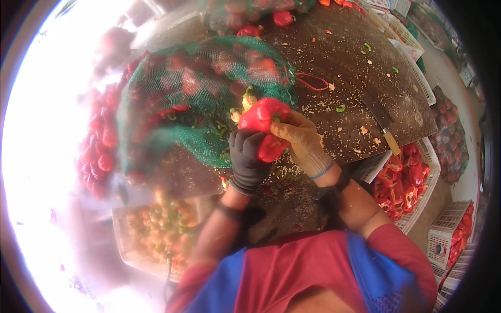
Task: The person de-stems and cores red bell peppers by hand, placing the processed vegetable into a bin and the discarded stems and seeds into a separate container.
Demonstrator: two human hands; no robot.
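A glossy red bell pepper (pixel 263 113) is held between my two gloved hands above the table's near edge. My left hand (pixel 248 159), in a dark grey glove, is closed around its lower left side. From the right, my right hand (pixel 301 140), in a tan glove, grips it with the thumb and fingers pressed against the skin. A pale pepper core (pixel 248 100) with a green stem shows just beyond the pepper. Behind it lies a green mesh sack (pixel 182 78) with red peppers inside.
Seeds and scraps litter the brown table (pixel 334 57). A wooden-handled knife (pixel 390 141) lies at its right edge. A crate of cut red peppers (pixel 399 182) stands to the right, a blurred crate of pale cores (pixel 162 229) to the left. More red peppers (pixel 102 138) are piled far left.
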